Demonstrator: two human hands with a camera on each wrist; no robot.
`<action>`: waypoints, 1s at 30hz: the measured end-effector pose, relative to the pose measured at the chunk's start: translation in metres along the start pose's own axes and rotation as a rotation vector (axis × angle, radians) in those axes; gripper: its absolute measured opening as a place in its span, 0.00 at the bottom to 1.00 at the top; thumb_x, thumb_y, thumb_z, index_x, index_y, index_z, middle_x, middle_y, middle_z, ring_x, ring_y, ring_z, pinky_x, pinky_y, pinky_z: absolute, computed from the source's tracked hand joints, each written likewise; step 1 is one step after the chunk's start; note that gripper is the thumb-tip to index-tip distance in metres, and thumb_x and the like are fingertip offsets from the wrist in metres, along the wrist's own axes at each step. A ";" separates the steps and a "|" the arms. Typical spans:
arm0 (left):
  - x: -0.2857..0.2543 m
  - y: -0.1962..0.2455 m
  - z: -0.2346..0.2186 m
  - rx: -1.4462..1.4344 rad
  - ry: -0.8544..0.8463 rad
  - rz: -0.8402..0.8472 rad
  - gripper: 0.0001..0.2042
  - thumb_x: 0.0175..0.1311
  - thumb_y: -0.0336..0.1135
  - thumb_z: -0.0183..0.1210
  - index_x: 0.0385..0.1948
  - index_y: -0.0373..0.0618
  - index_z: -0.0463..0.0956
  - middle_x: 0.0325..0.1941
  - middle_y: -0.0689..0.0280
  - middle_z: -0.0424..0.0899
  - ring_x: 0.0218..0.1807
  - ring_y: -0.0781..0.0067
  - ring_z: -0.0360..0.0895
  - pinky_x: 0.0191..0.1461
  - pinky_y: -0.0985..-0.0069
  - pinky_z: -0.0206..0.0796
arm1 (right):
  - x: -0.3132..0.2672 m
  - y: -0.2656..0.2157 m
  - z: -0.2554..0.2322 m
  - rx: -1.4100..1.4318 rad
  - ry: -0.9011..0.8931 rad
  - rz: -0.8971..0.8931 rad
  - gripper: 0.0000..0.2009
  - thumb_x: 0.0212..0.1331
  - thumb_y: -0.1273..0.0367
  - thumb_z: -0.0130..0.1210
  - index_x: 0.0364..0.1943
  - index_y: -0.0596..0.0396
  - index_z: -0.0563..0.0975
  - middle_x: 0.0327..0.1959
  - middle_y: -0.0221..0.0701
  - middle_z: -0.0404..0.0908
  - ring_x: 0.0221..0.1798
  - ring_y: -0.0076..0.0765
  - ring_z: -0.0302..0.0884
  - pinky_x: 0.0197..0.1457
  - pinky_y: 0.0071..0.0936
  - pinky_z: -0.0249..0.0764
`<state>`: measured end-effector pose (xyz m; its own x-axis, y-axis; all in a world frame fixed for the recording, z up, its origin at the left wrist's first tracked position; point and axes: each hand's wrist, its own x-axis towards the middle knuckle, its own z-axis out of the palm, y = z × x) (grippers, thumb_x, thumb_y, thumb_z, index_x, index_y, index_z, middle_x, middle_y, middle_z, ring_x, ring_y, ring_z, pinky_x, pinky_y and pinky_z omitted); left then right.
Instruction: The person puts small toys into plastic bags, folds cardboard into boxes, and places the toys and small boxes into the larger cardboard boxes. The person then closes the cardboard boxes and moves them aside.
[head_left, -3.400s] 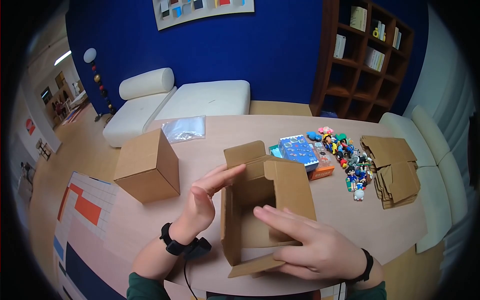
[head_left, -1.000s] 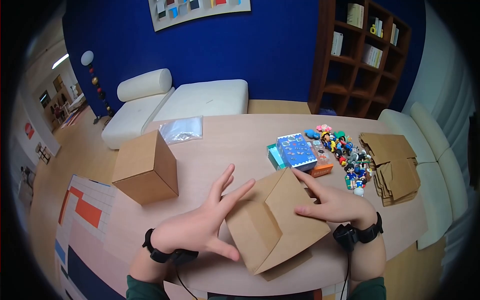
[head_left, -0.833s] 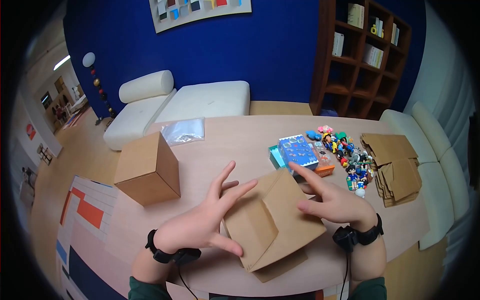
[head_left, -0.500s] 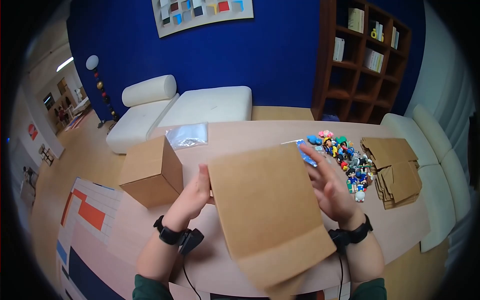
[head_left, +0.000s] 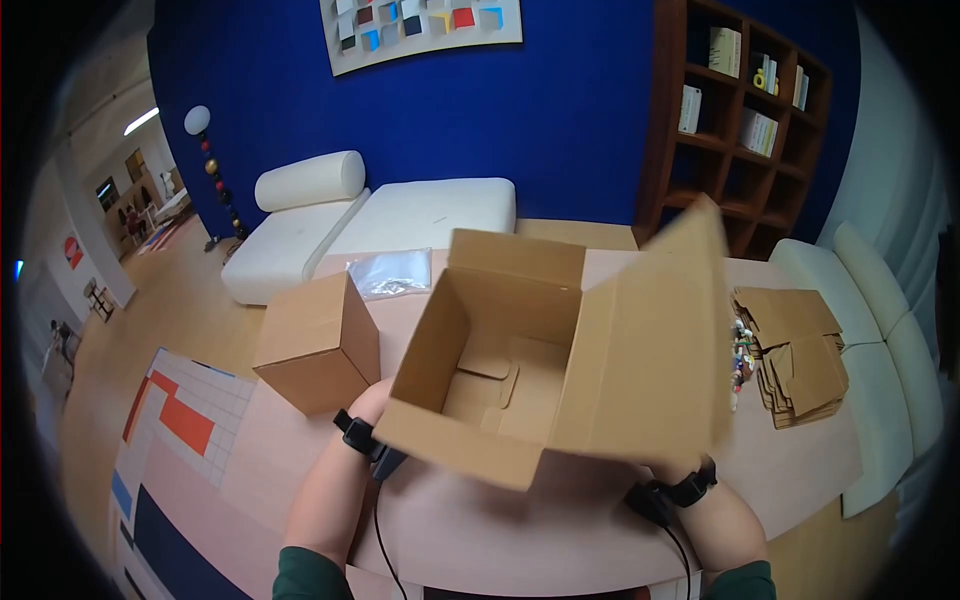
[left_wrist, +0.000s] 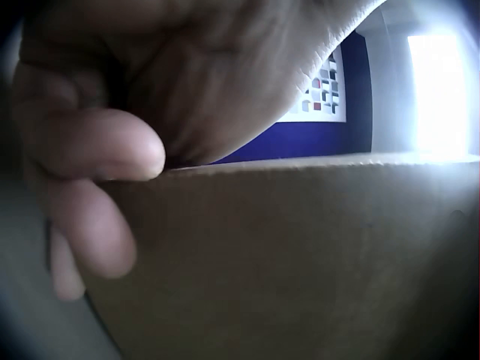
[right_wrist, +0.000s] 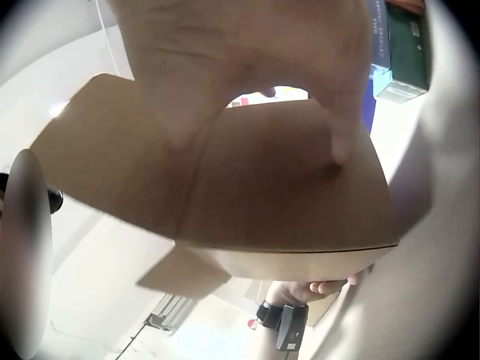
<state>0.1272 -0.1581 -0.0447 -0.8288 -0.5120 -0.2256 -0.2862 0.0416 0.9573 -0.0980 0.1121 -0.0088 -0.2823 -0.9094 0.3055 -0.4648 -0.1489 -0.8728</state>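
Observation:
An open brown cardboard box is tilted toward me, and the interlocked flaps of its bottom show inside. Its long flap swings out to the right, slightly blurred; shorter flaps stand out at the far and near ends. My left hand holds the box from the left, mostly hidden behind it in the head view. In the left wrist view the curled fingers lie at the box's edge. My right hand grips the outer wall, thumb and fingers spread across it; in the head view the flap hides most of this hand.
A closed cardboard box stands left on the table. A clear plastic bag lies behind it. Flattened cartons are stacked at the right, beside small toy figures partly hidden by the flap. Small boxes show in the right wrist view.
The box has been turned over from bottom side up to opening up, facing me. Both hands have moved under and behind its sides. It now hides the blue box and most toys.

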 end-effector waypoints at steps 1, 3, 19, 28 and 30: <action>0.005 -0.001 -0.002 -0.001 -0.002 -0.001 0.16 0.75 0.39 0.55 0.52 0.34 0.78 0.42 0.65 0.85 0.43 0.78 0.79 0.44 0.76 0.74 | -0.001 -0.002 -0.001 -0.157 -0.005 0.004 0.38 0.68 0.66 0.60 0.77 0.54 0.51 0.76 0.40 0.56 0.76 0.38 0.60 0.75 0.40 0.63; 0.018 0.001 -0.006 0.398 -0.066 0.045 0.17 0.69 0.37 0.58 0.55 0.38 0.77 0.44 0.58 0.87 0.44 0.69 0.83 0.44 0.76 0.74 | 0.000 0.003 0.007 0.322 0.048 0.304 0.37 0.68 0.70 0.59 0.77 0.55 0.51 0.76 0.42 0.55 0.76 0.41 0.59 0.74 0.39 0.65; -0.039 0.098 0.039 1.136 0.120 0.731 0.22 0.52 0.29 0.63 0.54 0.52 0.81 0.69 0.59 0.73 0.77 0.47 0.57 0.76 0.25 0.24 | 0.000 0.024 -0.011 0.434 0.183 0.346 0.21 0.78 0.57 0.47 0.62 0.59 0.71 0.45 0.29 0.76 0.46 0.19 0.77 0.51 0.21 0.75; -0.055 0.110 0.040 1.252 0.208 0.562 0.16 0.46 0.42 0.75 0.40 0.55 0.89 0.50 0.70 0.86 0.67 0.60 0.69 0.78 0.31 0.30 | -0.001 0.066 0.008 0.765 0.183 0.451 0.18 0.78 0.57 0.44 0.61 0.52 0.72 0.60 0.27 0.75 0.65 0.21 0.70 0.68 0.23 0.66; -0.061 0.112 0.048 1.256 0.273 0.530 0.16 0.46 0.43 0.75 0.39 0.56 0.89 0.49 0.70 0.86 0.64 0.60 0.72 0.78 0.32 0.35 | -0.005 0.081 0.020 0.651 0.141 0.340 0.19 0.76 0.61 0.48 0.64 0.55 0.70 0.63 0.27 0.73 0.69 0.23 0.65 0.72 0.25 0.62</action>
<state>0.1229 -0.0811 0.0680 -0.8957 -0.3367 0.2905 -0.3271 0.9414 0.0824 -0.1173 0.0967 -0.0883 -0.4467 -0.8946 -0.0140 0.2461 -0.1078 -0.9632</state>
